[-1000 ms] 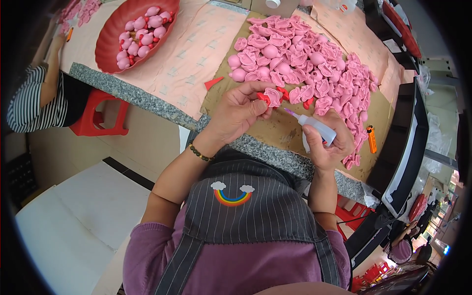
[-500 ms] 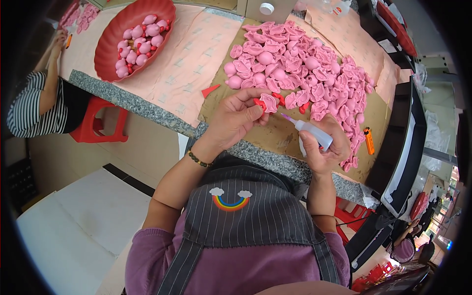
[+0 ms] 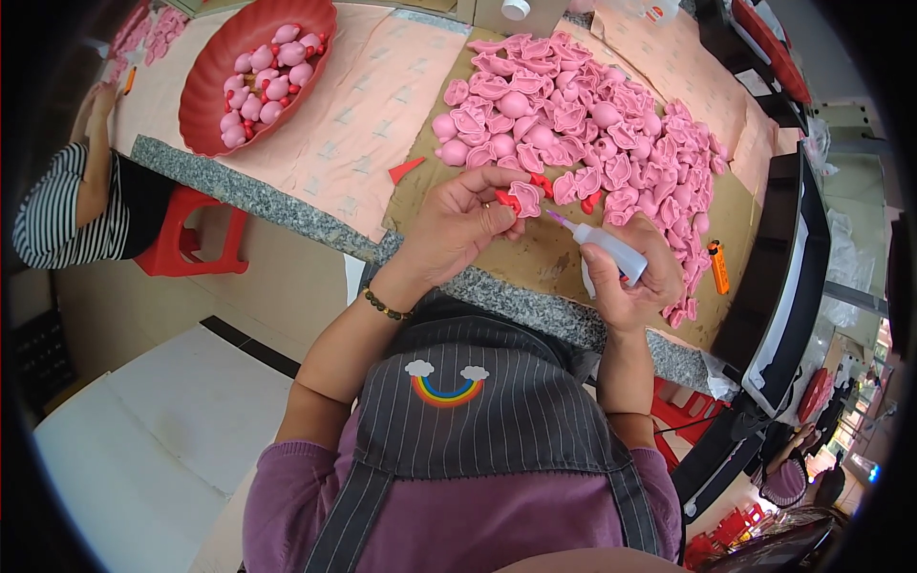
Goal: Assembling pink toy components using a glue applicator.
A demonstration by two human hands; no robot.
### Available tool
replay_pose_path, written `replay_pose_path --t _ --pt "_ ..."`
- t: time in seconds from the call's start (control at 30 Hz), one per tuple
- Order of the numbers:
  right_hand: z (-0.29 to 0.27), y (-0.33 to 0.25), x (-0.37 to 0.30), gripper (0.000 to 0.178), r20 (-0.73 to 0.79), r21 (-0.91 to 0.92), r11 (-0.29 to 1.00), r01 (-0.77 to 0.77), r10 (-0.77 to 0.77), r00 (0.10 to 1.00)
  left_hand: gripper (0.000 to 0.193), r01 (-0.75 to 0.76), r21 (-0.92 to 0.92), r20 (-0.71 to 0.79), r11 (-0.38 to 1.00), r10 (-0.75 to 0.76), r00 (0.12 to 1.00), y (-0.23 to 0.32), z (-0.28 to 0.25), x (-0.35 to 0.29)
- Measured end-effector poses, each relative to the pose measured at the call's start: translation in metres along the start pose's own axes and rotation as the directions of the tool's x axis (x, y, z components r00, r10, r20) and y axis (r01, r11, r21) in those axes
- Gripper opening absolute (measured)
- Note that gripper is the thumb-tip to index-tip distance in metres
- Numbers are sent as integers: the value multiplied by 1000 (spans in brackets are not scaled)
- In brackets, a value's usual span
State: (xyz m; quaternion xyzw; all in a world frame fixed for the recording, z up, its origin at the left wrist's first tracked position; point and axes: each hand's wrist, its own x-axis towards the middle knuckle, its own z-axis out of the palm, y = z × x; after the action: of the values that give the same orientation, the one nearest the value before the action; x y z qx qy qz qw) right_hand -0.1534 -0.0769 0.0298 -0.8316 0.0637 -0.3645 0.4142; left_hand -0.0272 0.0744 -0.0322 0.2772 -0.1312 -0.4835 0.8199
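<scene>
The person's left hand (image 3: 457, 229) is curled, fingertips pinched around a small pink moulded piece (image 3: 524, 197) with a red bit at its edge, held just above the brown cardboard sheet (image 3: 535, 263) that covers this end of the speckled granite counter (image 3: 239, 196). The right hand (image 3: 635, 277) is wrapped around a small white squeeze bottle (image 3: 611, 250), soft-looking plastic with a thin purple nozzle; the nozzle tip points at the pink piece and sits right beside it, though I cannot tell whether it touches. A dark beaded bracelet (image 3: 385, 306) rings the left wrist.

Just beyond the hands lies a big loose heap of pink pieces (image 3: 592, 134), glossy and rounded, some like hollow half-shells, others plump and closed, with a few red scraps among them. A red triangular scrap (image 3: 405, 170) lies on the cardboard's left edge. An orange lighter (image 3: 719, 266) lies on the cardboard to the right of the right hand. Further left, on pale pink paper sheets (image 3: 373, 105), stands a shallow oval red bowl (image 3: 215, 100) holding finished-looking pink duck-like figures with red beaks. A second person in a striped sleeve (image 3: 48, 215) sits at the far left beside a red plastic stool (image 3: 186, 244)
</scene>
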Motion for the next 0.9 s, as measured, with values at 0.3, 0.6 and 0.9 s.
replay_pose_path --t 0.3,0.6,0.9 --pt "-1 2 -3 18 0 -4 1000 -10 10 1000 37 -6 1 9 1000 6 1000 0 0 0" --pt "2 3 -5 18 -19 143 989 -24 27 999 39 17 -6 0 1000 -17 1000 1 2 0" --pt "3 0 -3 19 9 106 994 -38 37 999 38 4 -2 11 1000 -4 1000 1 2 0"
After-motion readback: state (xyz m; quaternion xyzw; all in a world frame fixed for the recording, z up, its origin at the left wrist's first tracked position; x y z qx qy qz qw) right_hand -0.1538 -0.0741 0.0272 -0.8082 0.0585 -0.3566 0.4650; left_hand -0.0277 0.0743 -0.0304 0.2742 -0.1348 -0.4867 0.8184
